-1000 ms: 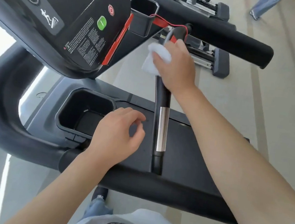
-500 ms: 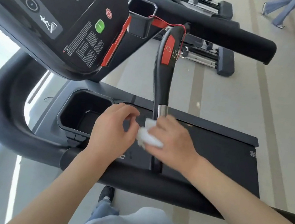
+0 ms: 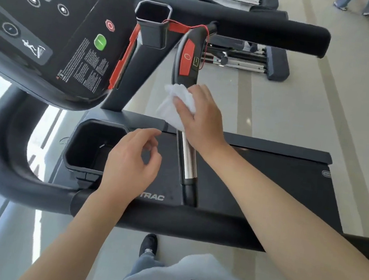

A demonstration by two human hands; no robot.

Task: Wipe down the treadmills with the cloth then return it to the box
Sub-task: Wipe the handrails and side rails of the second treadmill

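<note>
— Cloth? Where is it?
— Under the right hand fingers, wrapped round the handle bar.
— And the left hand?
— Loose, fingers curled, holding nothing.

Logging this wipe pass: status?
Right hand grips cloth around handle bar. Left hand loose, holding nothing. Nothing blocking the bar.

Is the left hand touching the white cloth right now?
Apart. The head view shows dark treadmill deck between the left hand and the white cloth, gripped by the right hand.
</note>
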